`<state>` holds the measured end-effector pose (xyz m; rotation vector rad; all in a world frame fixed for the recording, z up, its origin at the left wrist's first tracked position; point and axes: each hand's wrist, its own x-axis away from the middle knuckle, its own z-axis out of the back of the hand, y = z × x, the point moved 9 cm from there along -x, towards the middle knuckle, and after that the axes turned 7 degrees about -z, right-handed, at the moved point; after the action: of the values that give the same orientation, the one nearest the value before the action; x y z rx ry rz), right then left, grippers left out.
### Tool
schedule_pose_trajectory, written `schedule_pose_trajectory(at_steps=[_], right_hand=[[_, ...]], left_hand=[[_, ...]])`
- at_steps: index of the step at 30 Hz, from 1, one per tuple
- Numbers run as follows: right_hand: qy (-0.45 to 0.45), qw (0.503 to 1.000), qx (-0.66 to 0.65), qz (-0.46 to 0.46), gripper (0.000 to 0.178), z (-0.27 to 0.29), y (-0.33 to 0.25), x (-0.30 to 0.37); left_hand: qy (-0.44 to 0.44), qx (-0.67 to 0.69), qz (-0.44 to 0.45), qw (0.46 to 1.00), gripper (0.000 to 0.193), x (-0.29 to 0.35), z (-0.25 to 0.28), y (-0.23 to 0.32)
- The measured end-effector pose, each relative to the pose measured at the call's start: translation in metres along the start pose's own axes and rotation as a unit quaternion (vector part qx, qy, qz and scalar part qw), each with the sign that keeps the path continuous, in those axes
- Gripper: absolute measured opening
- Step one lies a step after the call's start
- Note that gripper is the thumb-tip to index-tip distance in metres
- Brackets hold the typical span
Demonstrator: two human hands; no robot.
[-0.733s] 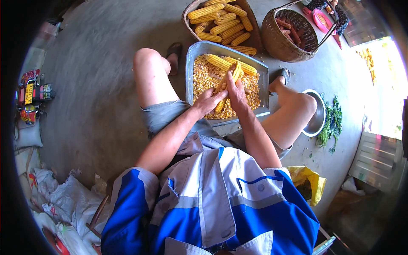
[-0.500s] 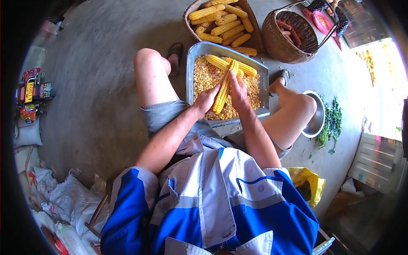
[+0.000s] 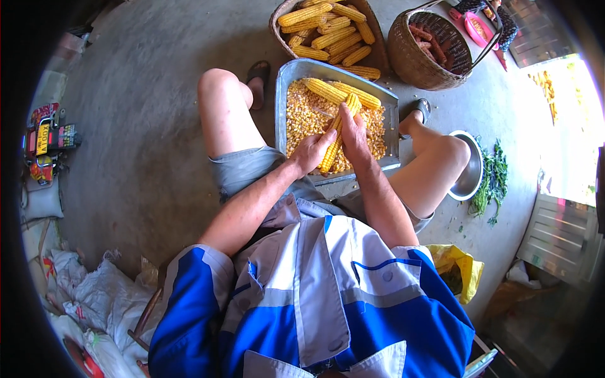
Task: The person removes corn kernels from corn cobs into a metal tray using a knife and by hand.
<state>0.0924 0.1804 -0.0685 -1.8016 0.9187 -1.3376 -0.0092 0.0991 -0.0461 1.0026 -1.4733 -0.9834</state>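
Observation:
Over a grey metal pan (image 3: 282, 120), both of my hands are closed round one yellow ear of corn (image 3: 332, 155), which slants with its far end to the right. My left hand (image 3: 311, 152) grips its near part from the left, with the thumb laid on the kernels. From the right side, my right hand (image 3: 354, 135) wraps the ear higher up, its thumb along the top. Loose corn kernels (image 3: 304, 117) cover the bottom of the pan. Two more ears of corn (image 3: 323, 91) lie across its far end.
Beyond the pan stand a basket of corn ears (image 3: 340, 41) and a handled wicker basket (image 3: 403, 60) holding reddish cobs. To the right are a steel basin (image 3: 467, 183), green leaves (image 3: 498, 183) and a yellow bag (image 3: 467, 277). A person is at a pink basin (image 3: 479, 30), far right.
My left hand has shifted slightly, its thumb now pressed across the ear of corn. The ear's far end has moved a little to the right and nearer me.

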Motion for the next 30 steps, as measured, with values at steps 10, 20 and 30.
schedule_pose_trajectory(at_steps=[10, 20, 30], right_hand=[[0.046, 0.996, -0.073, 0.022, 0.047, 0.008, 0.006, -0.005], [0.018, 0.988, -0.149, 0.034, 0.039, 0.009, -0.008, -0.004], [0.098, 0.982, -0.159, 0.026, 0.037, 0.035, 0.002, -0.013]], left_hand=[[0.012, 0.053, 0.045, 0.998, 0.05, 0.002, -0.002, -0.001], [0.055, -0.092, -0.048, 0.993, 0.044, 0.011, 0.009, 0.021], [0.017, 0.004, 0.042, 0.999, 0.047, 0.018, -0.009, 0.025]])
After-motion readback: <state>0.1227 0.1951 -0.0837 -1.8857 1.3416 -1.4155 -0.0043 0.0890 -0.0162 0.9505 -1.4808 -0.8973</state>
